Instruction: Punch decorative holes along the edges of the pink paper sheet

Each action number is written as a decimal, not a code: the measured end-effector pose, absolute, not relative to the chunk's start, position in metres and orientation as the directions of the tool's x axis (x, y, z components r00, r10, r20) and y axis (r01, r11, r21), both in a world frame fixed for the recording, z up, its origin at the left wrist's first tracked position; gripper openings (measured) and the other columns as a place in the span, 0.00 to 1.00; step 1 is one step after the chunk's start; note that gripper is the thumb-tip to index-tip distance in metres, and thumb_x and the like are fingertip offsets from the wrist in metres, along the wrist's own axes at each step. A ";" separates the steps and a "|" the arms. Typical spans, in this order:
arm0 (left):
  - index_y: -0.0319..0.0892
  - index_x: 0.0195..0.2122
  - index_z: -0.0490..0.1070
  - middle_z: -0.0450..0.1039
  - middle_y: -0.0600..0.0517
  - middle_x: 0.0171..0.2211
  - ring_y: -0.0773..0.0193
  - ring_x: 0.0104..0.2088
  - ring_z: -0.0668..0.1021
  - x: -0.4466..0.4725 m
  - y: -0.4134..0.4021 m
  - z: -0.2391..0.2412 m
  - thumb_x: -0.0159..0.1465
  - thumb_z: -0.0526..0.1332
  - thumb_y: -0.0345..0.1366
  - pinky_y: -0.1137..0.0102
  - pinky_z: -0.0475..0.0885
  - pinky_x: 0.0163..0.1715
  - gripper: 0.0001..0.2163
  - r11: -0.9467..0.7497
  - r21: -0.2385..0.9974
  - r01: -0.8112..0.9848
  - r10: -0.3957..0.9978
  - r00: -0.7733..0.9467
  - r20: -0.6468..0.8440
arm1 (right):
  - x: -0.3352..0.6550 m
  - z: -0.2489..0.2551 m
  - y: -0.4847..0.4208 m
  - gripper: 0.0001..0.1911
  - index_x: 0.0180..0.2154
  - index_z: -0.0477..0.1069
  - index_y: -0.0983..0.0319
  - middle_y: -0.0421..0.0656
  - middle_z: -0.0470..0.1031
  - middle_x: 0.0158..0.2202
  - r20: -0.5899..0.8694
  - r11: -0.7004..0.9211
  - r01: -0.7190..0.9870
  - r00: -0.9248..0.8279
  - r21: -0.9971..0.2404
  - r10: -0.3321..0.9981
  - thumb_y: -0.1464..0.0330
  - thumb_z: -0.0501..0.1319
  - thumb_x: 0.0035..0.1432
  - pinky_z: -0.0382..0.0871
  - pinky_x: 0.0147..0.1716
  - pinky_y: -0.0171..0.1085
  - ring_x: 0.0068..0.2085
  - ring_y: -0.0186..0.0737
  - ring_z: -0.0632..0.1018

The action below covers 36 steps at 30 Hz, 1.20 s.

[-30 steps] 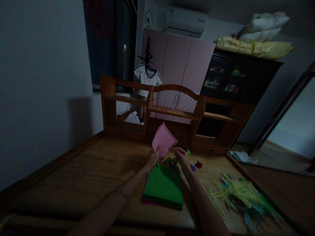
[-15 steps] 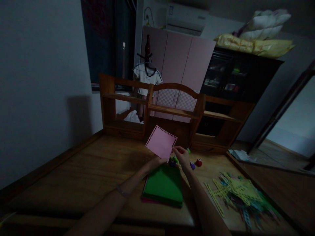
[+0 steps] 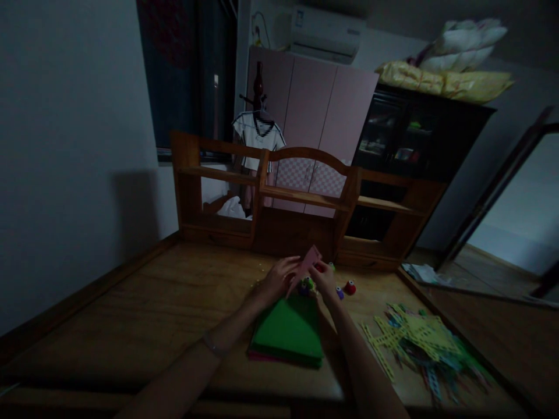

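Note:
Both my hands meet over the far end of a stack of coloured sheets, green on top [image 3: 288, 331], that lies on the wooden desk [image 3: 144, 314]. My left hand [image 3: 279, 278] and my right hand [image 3: 324, 280] are closed on a pink sheet with punched edges [image 3: 305, 266], which I see almost edge-on. Small craft punches sit just beyond: a green one [image 3: 308, 285] under the sheet, a purple one [image 3: 339, 292] and a red one [image 3: 350, 287] to the right.
A heap of punched paper strips, yellow, green and blue [image 3: 419, 343], lies at the desk's right. A wooden shelf unit [image 3: 305, 198] stands along the back edge. Behind it are a pink wardrobe, a dark cabinet and a hanging white shirt. The room is dim.
The pink sheet has come down from an upright, flat-on position and turned almost edge-on. My left hand shifted to its upper side and my right hand closed on it.

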State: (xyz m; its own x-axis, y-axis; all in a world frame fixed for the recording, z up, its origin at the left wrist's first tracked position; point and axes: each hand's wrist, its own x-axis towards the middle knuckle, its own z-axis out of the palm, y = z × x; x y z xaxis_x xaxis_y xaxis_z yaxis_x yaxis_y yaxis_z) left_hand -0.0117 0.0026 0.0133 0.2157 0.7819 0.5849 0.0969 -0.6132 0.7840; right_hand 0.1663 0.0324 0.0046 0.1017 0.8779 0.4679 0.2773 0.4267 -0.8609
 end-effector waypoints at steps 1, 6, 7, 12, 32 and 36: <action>0.46 0.44 0.73 0.68 0.48 0.50 0.59 0.52 0.67 -0.010 0.006 0.013 0.58 0.58 0.32 0.63 0.58 0.54 0.13 -0.665 0.734 0.136 0.741 0.241 0.626 | 0.165 0.005 0.032 0.15 0.29 0.74 0.65 0.40 0.69 0.22 0.475 0.439 0.273 0.082 -0.856 0.876 0.59 0.59 0.45 0.59 0.23 0.32 0.24 0.35 0.66; 0.46 0.41 0.74 0.70 0.48 0.44 0.61 0.47 0.69 -0.006 0.017 0.006 0.62 0.54 0.33 0.64 0.62 0.50 0.11 -0.744 0.603 0.287 0.663 0.209 0.719 | 0.161 0.010 0.025 0.10 0.26 0.71 0.63 0.39 0.68 0.22 0.448 0.438 0.226 -0.010 -0.870 0.894 0.63 0.58 0.42 0.60 0.25 0.34 0.25 0.36 0.65; 0.46 0.40 0.74 0.70 0.48 0.42 0.61 0.46 0.69 -0.006 0.018 0.005 0.62 0.54 0.34 0.65 0.62 0.49 0.11 -0.744 0.595 0.304 0.660 0.194 0.726 | 0.160 0.012 0.023 0.09 0.24 0.70 0.63 0.39 0.67 0.22 0.436 0.429 0.215 -0.014 -0.878 0.900 0.63 0.58 0.42 0.60 0.24 0.34 0.25 0.36 0.65; 0.46 0.39 0.75 0.71 0.49 0.39 0.62 0.43 0.70 -0.008 0.022 0.001 0.61 0.55 0.33 0.65 0.64 0.47 0.09 -0.729 0.590 0.347 0.661 0.136 0.738 | 0.159 0.015 0.015 0.09 0.20 0.66 0.61 0.39 0.66 0.20 0.397 0.386 0.205 0.016 -0.900 0.918 0.62 0.58 0.41 0.59 0.23 0.34 0.25 0.37 0.66; 0.43 0.35 0.73 0.70 0.52 0.36 0.63 0.41 0.69 -0.015 0.021 0.003 0.58 0.60 0.30 0.66 0.65 0.42 0.05 -0.737 0.436 0.517 0.599 0.201 0.775 | 0.152 0.017 0.015 0.11 0.30 0.72 0.65 0.39 0.71 0.24 0.543 0.530 0.376 -0.080 -0.760 0.836 0.67 0.56 0.43 0.61 0.25 0.31 0.27 0.37 0.70; 0.43 0.33 0.73 0.70 0.51 0.35 0.63 0.40 0.70 -0.014 0.026 -0.001 0.57 0.60 0.30 0.67 0.65 0.42 0.04 -0.740 0.488 0.462 0.620 0.188 0.762 | 0.150 0.024 0.007 0.14 0.33 0.73 0.64 0.40 0.72 0.25 0.535 0.535 0.328 -0.098 -0.779 0.839 0.67 0.55 0.43 0.62 0.24 0.32 0.27 0.38 0.70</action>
